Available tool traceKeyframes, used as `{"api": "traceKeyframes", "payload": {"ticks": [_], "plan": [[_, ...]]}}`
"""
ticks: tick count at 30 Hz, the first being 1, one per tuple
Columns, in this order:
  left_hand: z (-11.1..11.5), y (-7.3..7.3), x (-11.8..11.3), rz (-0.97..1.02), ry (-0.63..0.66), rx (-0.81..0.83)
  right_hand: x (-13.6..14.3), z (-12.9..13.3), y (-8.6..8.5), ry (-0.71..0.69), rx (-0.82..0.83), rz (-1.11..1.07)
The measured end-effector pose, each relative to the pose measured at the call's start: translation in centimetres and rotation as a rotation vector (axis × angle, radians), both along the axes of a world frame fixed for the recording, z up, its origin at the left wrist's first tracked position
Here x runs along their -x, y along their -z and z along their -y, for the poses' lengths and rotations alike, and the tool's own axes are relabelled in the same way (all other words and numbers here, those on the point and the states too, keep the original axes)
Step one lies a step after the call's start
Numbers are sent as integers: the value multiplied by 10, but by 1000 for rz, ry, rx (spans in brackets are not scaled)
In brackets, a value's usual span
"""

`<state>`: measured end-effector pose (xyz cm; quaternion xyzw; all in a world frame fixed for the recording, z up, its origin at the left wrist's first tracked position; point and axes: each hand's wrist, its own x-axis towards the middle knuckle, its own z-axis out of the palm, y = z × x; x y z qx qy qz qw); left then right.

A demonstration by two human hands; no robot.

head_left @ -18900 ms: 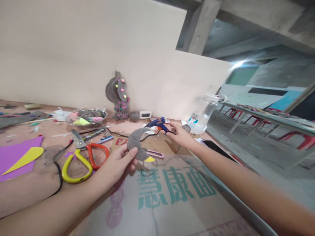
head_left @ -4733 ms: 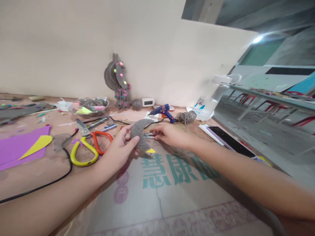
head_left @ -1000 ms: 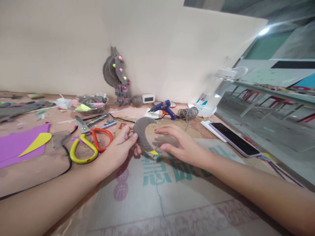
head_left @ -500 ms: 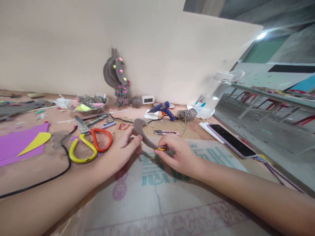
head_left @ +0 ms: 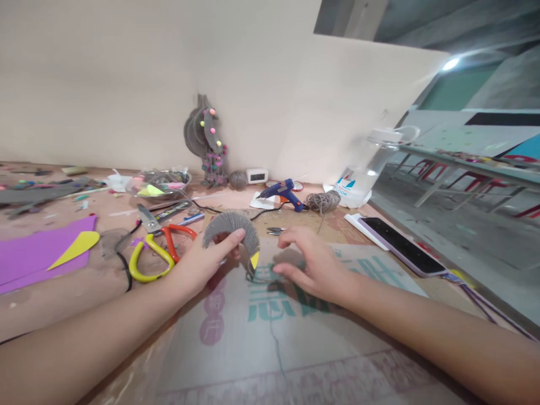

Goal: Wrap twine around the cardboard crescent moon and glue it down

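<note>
My left hand point(head_left: 217, 250) grips a curved crescent wrapped in grey yarn point(head_left: 234, 225), thumb on its face. The crescent's lower right tip is bare and yellow, and a loose strand of yarn hangs beside it. My right hand point(head_left: 312, 264) is just to the right, fingers apart, holding nothing I can see. Behind its fingertips lie small thread snips point(head_left: 275, 230), partly hidden. Under both hands is a plastic-covered board point(head_left: 236, 349) with green and purple print.
Scissors with yellow and red handles point(head_left: 152, 259) lie left, near purple sheets point(head_left: 63, 247) bearing a yellow cutout point(head_left: 78, 249). Farther back are a blue glue gun point(head_left: 282, 192), a yarn bundle point(head_left: 323, 201), and a water bottle point(head_left: 365, 169). A phone point(head_left: 400, 244) lies right.
The right hand has let go of the crescent's tip and opened. In the left hand the crescent has turned so its wrapped face and yellow end show.
</note>
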<state>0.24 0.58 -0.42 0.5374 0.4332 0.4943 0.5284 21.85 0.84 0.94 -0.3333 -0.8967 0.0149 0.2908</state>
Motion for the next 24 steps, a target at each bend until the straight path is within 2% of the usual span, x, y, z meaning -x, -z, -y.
{"api": "traceKeyframes", "payload": {"ticks": [5,10,15,19,24], "plan": [[-1,2,-3,135,-52,79,-11,-18,-13,174,67,-159],[-6,5,-6,120,-113,144,-30,-39,-23,284,243,-171],[-9,14,-6,116,-131,107,-42,-79,-13,379,328,-299],[-9,18,-6,110,-116,86,-37,-118,-6,454,386,-233],[-7,11,-7,100,-129,122,-24,-154,3,574,360,-105]]}}
